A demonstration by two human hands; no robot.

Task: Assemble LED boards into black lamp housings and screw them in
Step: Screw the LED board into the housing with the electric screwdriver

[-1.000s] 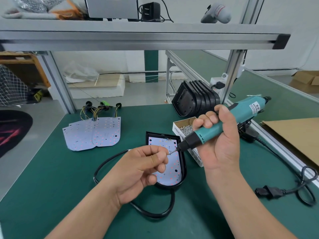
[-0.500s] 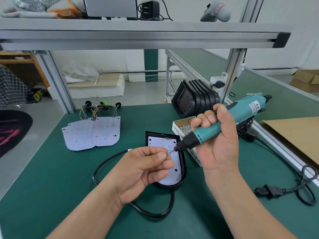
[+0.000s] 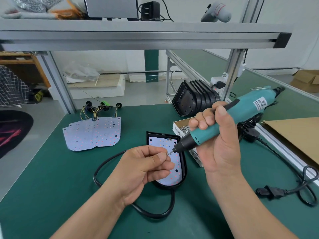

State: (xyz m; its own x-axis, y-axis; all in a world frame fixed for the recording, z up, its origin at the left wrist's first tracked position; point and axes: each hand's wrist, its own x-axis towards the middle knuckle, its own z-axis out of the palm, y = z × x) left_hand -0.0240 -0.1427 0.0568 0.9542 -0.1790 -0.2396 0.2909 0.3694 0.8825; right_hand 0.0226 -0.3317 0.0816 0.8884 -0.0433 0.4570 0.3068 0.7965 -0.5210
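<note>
A black lamp housing (image 3: 185, 171) lies flat on the green bench with a white LED board (image 3: 174, 176) seated inside it. My right hand (image 3: 217, 144) grips a teal electric screwdriver (image 3: 224, 121), tilted down to the left, its bit tip over the board. My left hand (image 3: 146, 168) hovers above the housing, thumb and forefinger pinching something small right at the bit tip; it is too small to make out clearly. A black cable (image 3: 103, 166) loops out from the housing around my left wrist.
Loose LED boards (image 3: 93, 133) with wire pigtails lie at back left. A stack of empty black housings (image 3: 195, 99) stands behind an open box of screws (image 3: 183, 128). Cardboard (image 3: 293, 135) sits at right; a power plug (image 3: 271, 192) and cord trail at front right.
My left hand's thumb and forefinger have stayed at the bit tip, shifting slightly. The screwdriver has barely moved. Housing and board lie as before.
</note>
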